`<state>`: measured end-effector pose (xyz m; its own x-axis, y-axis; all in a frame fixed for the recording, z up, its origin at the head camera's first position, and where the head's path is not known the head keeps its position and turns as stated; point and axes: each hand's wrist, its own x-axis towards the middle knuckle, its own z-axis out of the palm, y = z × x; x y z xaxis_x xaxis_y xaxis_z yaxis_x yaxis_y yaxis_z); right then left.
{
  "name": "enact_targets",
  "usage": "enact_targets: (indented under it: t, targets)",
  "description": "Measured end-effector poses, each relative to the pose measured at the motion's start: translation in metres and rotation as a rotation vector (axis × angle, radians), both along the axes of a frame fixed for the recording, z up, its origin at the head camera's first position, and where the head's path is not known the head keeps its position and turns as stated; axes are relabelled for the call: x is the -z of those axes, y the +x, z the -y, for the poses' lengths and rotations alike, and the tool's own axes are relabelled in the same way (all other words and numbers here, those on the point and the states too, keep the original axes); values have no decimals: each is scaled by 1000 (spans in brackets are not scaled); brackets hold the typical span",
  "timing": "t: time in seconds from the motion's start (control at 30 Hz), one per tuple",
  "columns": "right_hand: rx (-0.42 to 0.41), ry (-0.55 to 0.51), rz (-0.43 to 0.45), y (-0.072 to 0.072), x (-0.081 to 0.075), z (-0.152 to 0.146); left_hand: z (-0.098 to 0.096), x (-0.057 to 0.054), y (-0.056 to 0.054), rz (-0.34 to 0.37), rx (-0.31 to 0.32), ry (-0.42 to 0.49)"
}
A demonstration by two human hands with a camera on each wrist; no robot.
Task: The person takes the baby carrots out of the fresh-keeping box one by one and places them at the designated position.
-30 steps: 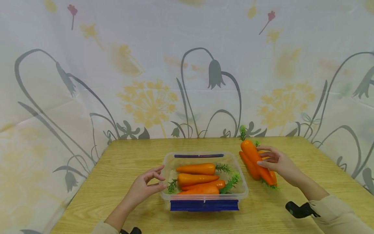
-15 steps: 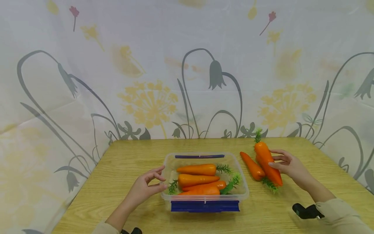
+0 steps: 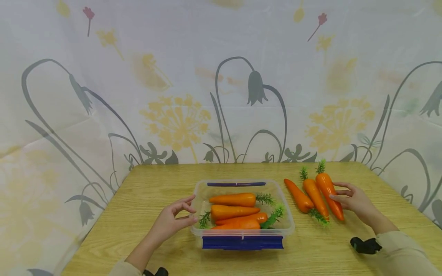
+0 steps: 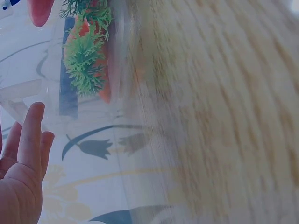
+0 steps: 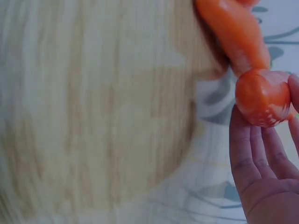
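Observation:
My right hand (image 3: 357, 203) pinches an orange carrot (image 3: 326, 188) with a green top between thumb and fingers, at the right of the table. In the right wrist view the carrot's rounded end (image 5: 261, 99) shows between the fingers. Just left of it lie two more carrots, a middle carrot (image 3: 315, 196) and an outer carrot (image 3: 297, 195). My left hand (image 3: 169, 222) has its fingers loosely extended at the left rim of a clear plastic box (image 3: 241, 232); whether they touch it I cannot tell. Inside the box lie several carrots, the back one (image 3: 235, 199) pointing left.
The box has a blue latch (image 3: 243, 242) on its front and another along the back. A wood-grain table (image 3: 145, 191) carries everything. Behind it hangs a pale flower-patterned cloth (image 3: 172, 76).
My right hand has moved right and slightly nearer with the carrot, from over the other two to beside them, uncovering the middle carrot. The left hand and box have stayed put.

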<state>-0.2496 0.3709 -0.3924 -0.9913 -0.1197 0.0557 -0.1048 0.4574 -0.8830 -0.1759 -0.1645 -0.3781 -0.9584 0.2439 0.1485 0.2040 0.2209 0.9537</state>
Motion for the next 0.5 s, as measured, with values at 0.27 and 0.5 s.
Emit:
enact_targets:
  t: [0.27,0.5]
  targets:
    - [12,56,37,-3,10,-7,0,0,0,1,-4,-8]
    - [-18,72,42,-8,12,-5,0,1,-1,-11,-7,-22]
